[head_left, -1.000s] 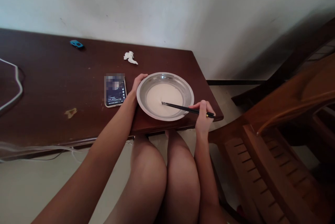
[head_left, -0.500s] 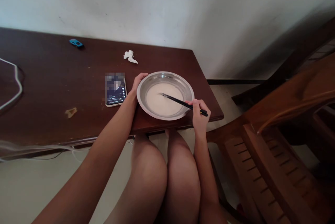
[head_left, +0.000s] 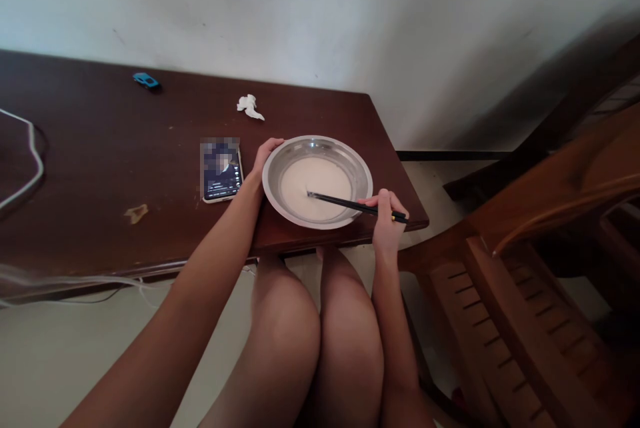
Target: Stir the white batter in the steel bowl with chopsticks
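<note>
We had the steel bowl (head_left: 300, 150) on the table (head_left: 100, 135), its near rim close to the front edge, with pale liquid (head_left: 316, 175) in it. Our left hand (head_left: 267, 153) lay against the bowl's left side; its fingers were mostly hidden behind the rim, so we could not tell how far they curled or whether they gripped. Our right hand (head_left: 389, 218), beside the bowl's right rim, had its fingers closed around black chopsticks (head_left: 345, 203), whose tips met the liquid left of the bowl's middle.

A hard push of the chopsticks toward us, with the left hand slack, could have slid the bowl off the edge and onto our knees. A quick sweep could have splashed liquid over the left rim onto the phone (head_left: 223, 181), just left of the bowl. The crumpled tissue (head_left: 250, 107), beyond the bowl, seemed safer.
</note>
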`<state>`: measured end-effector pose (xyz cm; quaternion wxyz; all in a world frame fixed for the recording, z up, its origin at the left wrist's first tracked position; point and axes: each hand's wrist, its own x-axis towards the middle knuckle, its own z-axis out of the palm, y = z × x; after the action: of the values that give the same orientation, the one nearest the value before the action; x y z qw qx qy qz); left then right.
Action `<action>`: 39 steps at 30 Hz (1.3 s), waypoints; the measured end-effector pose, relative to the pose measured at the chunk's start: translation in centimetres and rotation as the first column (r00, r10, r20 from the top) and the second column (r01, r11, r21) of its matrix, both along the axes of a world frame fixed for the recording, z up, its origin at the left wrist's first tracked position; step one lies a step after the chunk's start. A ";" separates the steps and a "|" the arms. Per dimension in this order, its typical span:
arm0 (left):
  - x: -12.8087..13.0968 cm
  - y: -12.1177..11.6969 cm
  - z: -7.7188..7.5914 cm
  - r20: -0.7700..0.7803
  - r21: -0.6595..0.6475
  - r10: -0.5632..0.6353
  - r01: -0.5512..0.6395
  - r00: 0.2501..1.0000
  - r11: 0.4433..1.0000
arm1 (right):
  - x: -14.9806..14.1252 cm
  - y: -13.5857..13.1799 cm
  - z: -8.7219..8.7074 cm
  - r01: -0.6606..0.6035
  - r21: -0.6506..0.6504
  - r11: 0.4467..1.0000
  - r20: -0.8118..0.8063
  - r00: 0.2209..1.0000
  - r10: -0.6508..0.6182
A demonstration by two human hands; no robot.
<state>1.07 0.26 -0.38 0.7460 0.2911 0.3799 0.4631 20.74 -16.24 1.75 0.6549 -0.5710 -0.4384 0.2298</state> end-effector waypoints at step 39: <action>0.1 0.4 -0.2 0.035 0.024 0.043 -0.044 0.998 0.999 | -0.1 0.2 0.0 0.109 0.042 0.993 0.019 0.994 -0.110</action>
<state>1.21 0.61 -0.58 0.7385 0.2839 0.3677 0.4887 20.62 -16.05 1.71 0.6734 -0.5830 -0.4181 0.1784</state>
